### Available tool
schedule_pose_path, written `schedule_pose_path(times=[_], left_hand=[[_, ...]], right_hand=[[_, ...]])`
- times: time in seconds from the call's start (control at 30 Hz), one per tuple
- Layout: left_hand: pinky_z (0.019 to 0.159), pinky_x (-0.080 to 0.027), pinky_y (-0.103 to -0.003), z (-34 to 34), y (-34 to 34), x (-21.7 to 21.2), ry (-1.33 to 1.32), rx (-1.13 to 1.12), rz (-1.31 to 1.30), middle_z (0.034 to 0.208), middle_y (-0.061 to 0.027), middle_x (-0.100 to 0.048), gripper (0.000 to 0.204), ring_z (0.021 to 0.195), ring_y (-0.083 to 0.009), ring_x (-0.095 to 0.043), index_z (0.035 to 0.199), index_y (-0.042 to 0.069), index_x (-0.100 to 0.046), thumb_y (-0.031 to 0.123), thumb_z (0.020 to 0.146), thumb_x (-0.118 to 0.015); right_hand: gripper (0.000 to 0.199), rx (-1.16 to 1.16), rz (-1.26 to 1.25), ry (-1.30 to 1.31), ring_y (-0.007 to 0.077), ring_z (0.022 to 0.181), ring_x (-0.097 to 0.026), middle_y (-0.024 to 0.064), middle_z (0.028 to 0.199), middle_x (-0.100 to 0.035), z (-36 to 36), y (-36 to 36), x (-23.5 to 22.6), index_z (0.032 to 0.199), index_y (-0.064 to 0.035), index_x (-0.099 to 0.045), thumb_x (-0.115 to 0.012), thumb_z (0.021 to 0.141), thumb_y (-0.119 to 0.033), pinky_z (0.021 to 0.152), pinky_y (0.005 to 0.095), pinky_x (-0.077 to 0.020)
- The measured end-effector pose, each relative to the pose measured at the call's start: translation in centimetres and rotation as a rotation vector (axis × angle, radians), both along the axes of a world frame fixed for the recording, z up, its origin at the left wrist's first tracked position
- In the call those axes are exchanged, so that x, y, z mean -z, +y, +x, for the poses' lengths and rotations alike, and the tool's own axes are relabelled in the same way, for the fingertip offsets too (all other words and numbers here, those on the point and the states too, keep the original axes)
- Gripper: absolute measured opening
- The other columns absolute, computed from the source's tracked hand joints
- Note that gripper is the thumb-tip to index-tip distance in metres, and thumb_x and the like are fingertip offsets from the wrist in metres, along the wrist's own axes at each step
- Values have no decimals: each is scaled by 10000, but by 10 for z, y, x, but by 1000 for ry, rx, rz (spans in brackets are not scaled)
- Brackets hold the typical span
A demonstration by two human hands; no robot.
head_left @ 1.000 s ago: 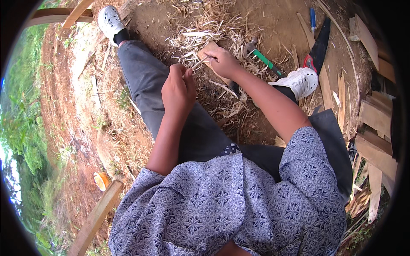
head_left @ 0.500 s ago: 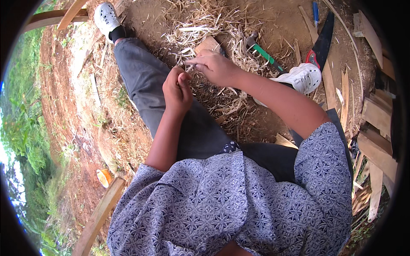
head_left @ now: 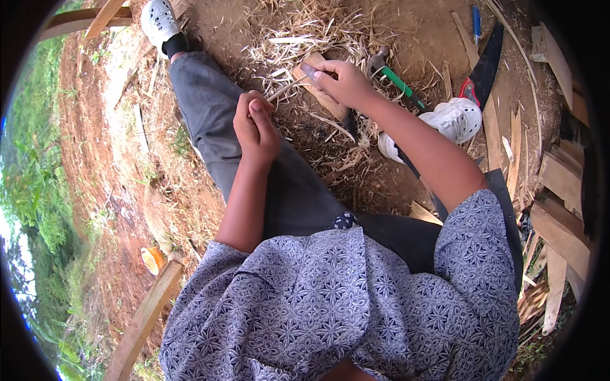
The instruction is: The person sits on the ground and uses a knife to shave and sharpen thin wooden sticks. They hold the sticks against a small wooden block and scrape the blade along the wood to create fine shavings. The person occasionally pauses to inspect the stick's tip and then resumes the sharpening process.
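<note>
My left hand is closed in a fist over my left knee, around one end of a thin pale wooden stick. The stick slants up to the right, where the fingertips of my right hand pinch it near its far end. Beneath the right hand a flat brown wooden block lies tilted on the ground, a dark piece at its lower end. The part of the stick inside the left fist is hidden.
Pale shavings cover the ground beyond my hands. A green-handled hammer, a saw with a red handle, and a blue-handled tool lie to the right. Wooden offcuts pile up at the far right; an orange container sits left.
My right hand has moved away from the left, slightly up and right, so more of the stick shows between them. The left hand has shifted slightly left; more of the block is visible.
</note>
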State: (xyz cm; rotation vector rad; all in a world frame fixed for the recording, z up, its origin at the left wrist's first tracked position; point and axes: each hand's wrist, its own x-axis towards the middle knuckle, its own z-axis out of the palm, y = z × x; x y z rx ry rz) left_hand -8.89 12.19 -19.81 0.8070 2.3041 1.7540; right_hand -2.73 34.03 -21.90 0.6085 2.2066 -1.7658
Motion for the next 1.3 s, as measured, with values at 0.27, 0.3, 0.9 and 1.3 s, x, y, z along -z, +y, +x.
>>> schedule_pose_path(times=[0.27,0.3,0.9,1.3], left_hand=[[498,-290,-226,-2,3,2,-12,-21,56,682,9,-421,387,550,-56,-353,862,77,-439,331,1142,-355],[496,-291,-226,-2,3,1,-20,-22,56,682,8,-423,387,549,-55,-354,863,78,-438,334,1142,-356],[517,-299,-235,-5,1,5,26,-19,18,677,2,-436,397,557,-62,-365,856,81,-432,346,1141,-351],[549,-319,-257,-3,1,0,48,59,-6,703,-11,-454,402,591,-81,-388,879,58,-473,354,1130,-367]], right_hand=[[425,-23,-517,-39,101,845,-678,69,1032,-694,0,28,11,1397,-22,-563,-634,1022,-208,715,245,-563],[455,-37,-439,15,97,876,-673,67,1043,-697,-2,28,16,1416,-25,-554,-654,1004,-191,750,247,-557],[434,67,-290,-58,101,938,-671,47,1003,-695,-10,34,10,1355,-36,-639,-615,928,-109,811,273,-562],[349,17,458,241,310,987,-731,124,1089,-761,-12,-17,27,1195,-120,-739,-696,858,-196,871,394,-577]])
